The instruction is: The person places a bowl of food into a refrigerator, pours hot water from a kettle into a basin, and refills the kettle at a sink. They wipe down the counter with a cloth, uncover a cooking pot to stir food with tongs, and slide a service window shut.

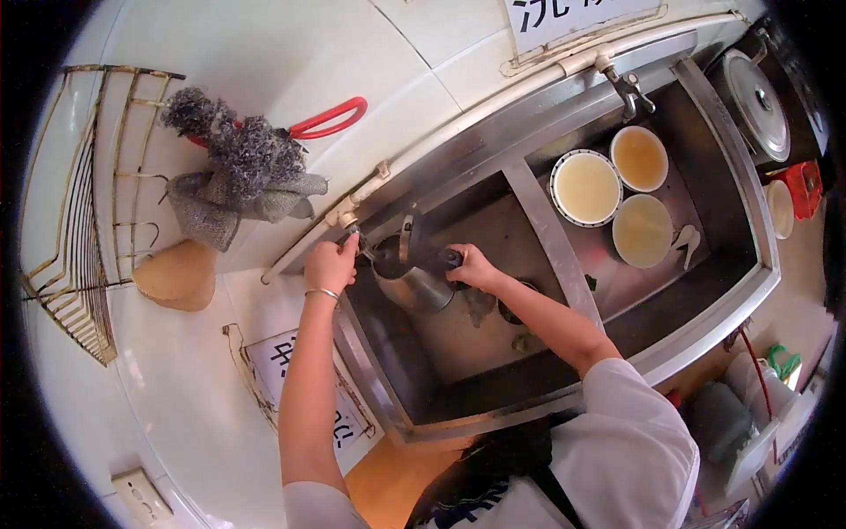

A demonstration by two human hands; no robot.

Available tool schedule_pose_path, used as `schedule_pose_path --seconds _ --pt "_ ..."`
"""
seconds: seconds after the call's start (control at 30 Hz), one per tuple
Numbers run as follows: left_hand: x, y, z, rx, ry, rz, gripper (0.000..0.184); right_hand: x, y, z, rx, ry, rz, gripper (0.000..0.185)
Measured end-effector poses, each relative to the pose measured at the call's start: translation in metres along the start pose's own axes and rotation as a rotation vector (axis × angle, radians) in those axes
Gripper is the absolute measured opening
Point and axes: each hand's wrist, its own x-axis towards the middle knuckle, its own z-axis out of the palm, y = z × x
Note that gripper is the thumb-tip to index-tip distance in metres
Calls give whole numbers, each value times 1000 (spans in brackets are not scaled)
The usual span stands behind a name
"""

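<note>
Kettle (414, 289) held: I have my right hand (477, 268) closed round its dark handle (453, 258), my left hand (331, 266) curled on the sink tap (351, 223).

Two hands of mine in play, one left hand (331, 266) and one right hand (477, 266), and a single kettle (416, 293)! I count two sink basins (495, 234), two taps (628, 88), and there they are, three bowls (554, 196), yes, three! One lidded pot (753, 101), one bangle (322, 292) on me, two wall signs (586, 31), one wall socket (141, 495).
</note>
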Motion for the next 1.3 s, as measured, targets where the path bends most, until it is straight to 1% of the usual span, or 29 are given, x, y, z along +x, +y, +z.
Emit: schedule_pose_path --seconds 0.07,0.1,0.2,0.27,0.37,0.43,0.47,0.53,0.63,0.8,0.87,0.9,0.93,0.97,1.0,1.07,1.1,1.13,1.17,1.23,1.27,1.3 --pt "3 -4 1 -113 -39 -14 53 1 0 -1 -17 -9 5 20" --pt "3 -3 1 -113 -38 -14 53 1 1 0 -5 3 -18 20" --pt "2 0 1 -204 -54 -70 51 1 4 0 -5 18 -47 21" --pt "2 -1 2 -328 -66 -97 48 1 4 0 -16 20 -51 21" --pt "4 -3 7 -357 -32 -109 46 2 7 0 -32 11 -37 22" --pt "5 -4 7 -348 -36 -108 46 5 16 0 -88 -19 43 50" --pt "4 -4 6 -338 -42 -106 47 4 11 2 -87 -23 41 50" --pt "2 -2 5 -338 -30 -104 46 1 3 5 9 34 -69 23" --pt "2 0 5 -325 -20 -92 44 0 -3 1 -73 -1 -60 22" --pt "5 -6 6 -241 -10 -36 41 0 -2 2 -9 -14 5 21" --pt "5 -8 8 -184 58 52 38 0 0 2 6 -25 15 21" --pt "5 -8 6 -185 62 50 38 0 -2 1 7 -24 -33 21" --pt "4 -8 3 46 104 192 34 -1 -4 1 10 -24 -79 21" --pt "2 -6 0 278 147 330 31 0 -2 1 8 -29 -83 21" --pt "0 -4 -4 277 152 327 31 0 0 1 6 -24 -95 21" --pt "-5 1 -9 380 128 444 27 -2 1 0 1 -25 -115 21" --pt "-3 -1 -9 378 136 440 27 -5 -1 -1 -20 -37 -54 22" --pt "1 -2 -9 451 141 551 25 -6 -3 -1 -41 -49 5 22" --pt "1 -2 -10 525 144 661 24 -7 0 -1 -44 -55 -2 22" --pt "0 -1 -11 533 140 671 23 -9 6 -1 -78 -19 -93 22" --pt "-1 -1 -13 545 126 687 21 -13 5 -2 -81 -23 -102 22" --pt "-1 -2 -13 545 137 688 21 -16 3 -2 -70 -10 -49 21"
